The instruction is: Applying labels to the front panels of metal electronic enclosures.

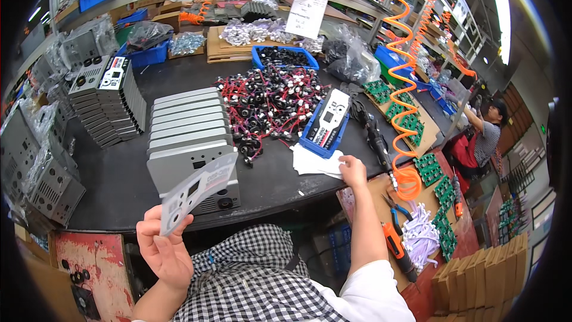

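My left hand [165,244] pinches the lower end of a thin printed panel label [199,191], white and grey with cut-outs, held up tilted before the metal panels. Behind it stands a row of grey metal panels [189,125] on the dark bench. At the bench's front edge, my right hand [353,172] has its fingers closed at the edge of loose white paper sheets [311,163]. Just beyond those papers, more printed labels [331,116] lie stacked in a small blue tray [322,150].
A heap of red-and-black wired parts [268,104] covers the middle. Stacked metal housings [107,104] stand left. On the right are a black power screwdriver [376,143], an orange coiled hose [405,98], green circuit boards [429,170], pliers [396,211] and a co-worker [476,137].
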The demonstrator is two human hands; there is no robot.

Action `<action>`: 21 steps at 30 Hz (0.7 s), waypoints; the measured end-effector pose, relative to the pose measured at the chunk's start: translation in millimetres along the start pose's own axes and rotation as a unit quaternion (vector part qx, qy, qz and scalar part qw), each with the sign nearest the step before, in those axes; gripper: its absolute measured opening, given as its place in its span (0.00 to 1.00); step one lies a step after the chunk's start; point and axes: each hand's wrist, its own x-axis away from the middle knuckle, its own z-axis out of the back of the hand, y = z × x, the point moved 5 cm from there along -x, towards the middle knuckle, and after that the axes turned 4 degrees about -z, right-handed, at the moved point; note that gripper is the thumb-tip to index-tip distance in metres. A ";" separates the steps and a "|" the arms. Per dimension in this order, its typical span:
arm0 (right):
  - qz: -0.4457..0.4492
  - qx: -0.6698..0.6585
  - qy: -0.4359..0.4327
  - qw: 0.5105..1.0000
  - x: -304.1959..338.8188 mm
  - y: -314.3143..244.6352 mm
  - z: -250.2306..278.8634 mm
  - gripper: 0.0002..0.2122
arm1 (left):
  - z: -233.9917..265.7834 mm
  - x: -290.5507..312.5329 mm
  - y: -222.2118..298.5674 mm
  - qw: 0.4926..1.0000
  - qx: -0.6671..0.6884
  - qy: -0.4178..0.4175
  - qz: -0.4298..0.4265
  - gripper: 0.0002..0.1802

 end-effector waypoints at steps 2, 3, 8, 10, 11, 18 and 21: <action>0.032 0.066 0.108 0.992 20.1 -25.3 13.5 0.12 | 1.3 1.6 10.8 0.997 -0.058 -0.022 -0.045 0.11; 0.019 0.083 0.143 0.986 33.8 -40.5 22.4 0.12 | 1.9 3.7 10.4 0.996 -0.059 -0.005 -0.073 0.14; 0.252 -0.387 -0.077 0.884 146.2 -170.1 4.5 0.09 | -8.8 16.8 2.0 0.933 -0.235 -0.139 -0.234 0.11; 0.330 -0.478 -0.186 0.793 205.2 -228.4 5.9 0.08 | -11.8 18.9 3.8 0.911 -0.275 -0.147 -0.268 0.12; 0.340 -0.529 -0.229 0.743 225.3 -247.7 8.2 0.08 | -12.2 19.3 4.4 0.906 -0.284 -0.145 -0.277 0.12; 0.343 -0.479 -0.186 0.786 230.3 -266.4 -21.0 0.04 | 26.0 25.4 4.6 0.864 -0.427 -0.124 -0.236 0.27; 0.403 -0.401 -0.133 0.812 214.3 -257.2 -22.4 0.04 | 66.2 3.8 2.2 0.856 -0.498 0.020 -0.139 0.33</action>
